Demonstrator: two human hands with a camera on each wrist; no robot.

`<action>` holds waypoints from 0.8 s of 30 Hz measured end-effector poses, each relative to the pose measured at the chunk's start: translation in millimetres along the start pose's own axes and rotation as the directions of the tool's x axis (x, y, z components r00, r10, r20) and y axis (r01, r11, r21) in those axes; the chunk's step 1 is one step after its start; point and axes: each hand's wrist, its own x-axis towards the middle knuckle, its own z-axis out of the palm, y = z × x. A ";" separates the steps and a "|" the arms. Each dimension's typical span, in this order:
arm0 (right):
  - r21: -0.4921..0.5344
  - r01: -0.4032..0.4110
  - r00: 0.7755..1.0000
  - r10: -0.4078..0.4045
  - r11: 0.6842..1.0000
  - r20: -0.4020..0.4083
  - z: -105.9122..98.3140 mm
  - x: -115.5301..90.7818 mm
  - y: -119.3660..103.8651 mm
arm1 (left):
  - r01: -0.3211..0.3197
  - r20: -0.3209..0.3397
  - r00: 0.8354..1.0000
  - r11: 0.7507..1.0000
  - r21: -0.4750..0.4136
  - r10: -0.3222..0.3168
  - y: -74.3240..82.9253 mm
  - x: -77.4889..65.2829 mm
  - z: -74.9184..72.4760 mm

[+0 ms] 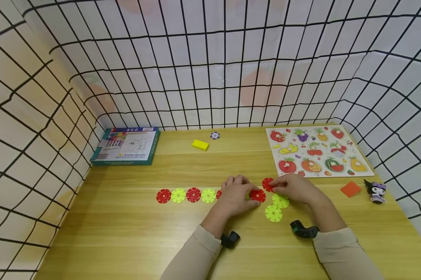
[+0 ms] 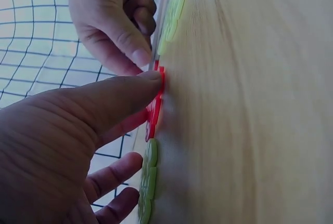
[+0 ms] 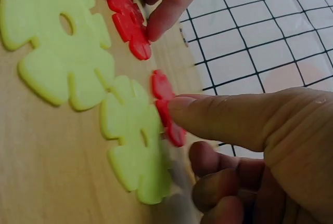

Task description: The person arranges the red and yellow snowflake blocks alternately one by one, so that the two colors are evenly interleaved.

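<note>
A row of notched plastic discs, red and yellow-green by turns, runs across the wooden table, starting with a red disc (image 1: 163,196) on the left. My left hand (image 1: 235,196) covers part of this row and holds the red disc (image 1: 258,196) at its right end between thumb and index finger. My right hand (image 1: 294,188) pinches another red disc (image 1: 267,184) just beyond it, the thumb (image 3: 208,112) on its face. Two yellow-green discs lie nearer me, one (image 1: 280,200) beneath the right hand and one (image 1: 273,213) in front of it.
A fruit puzzle board (image 1: 322,152) lies at the back right, near an orange-red square (image 1: 351,189) and a small figurine (image 1: 376,191). At the back left is a boxed set (image 1: 126,146). A yellow block (image 1: 200,145) and a chip (image 1: 215,135) lie toward the black grid (image 1: 196,89).
</note>
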 end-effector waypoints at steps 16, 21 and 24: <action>0.024 0.020 1.000 -0.021 1.000 0.011 -3.0 -21.0 9.4 | -0.009 -0.032 0.999 1.000 -0.013 0.008 1.9 -0.7 1.8; 0.003 0.056 0.998 -0.056 0.998 0.019 1.7 -29.3 21.5 | -0.005 -0.032 0.999 0.999 -0.037 0.004 0.8 -0.6 0.6; 0.011 0.048 0.999 -0.048 0.999 0.025 4.0 -29.5 23.0 | -0.006 -0.032 0.999 0.999 -0.041 0.004 -0.8 0.2 0.9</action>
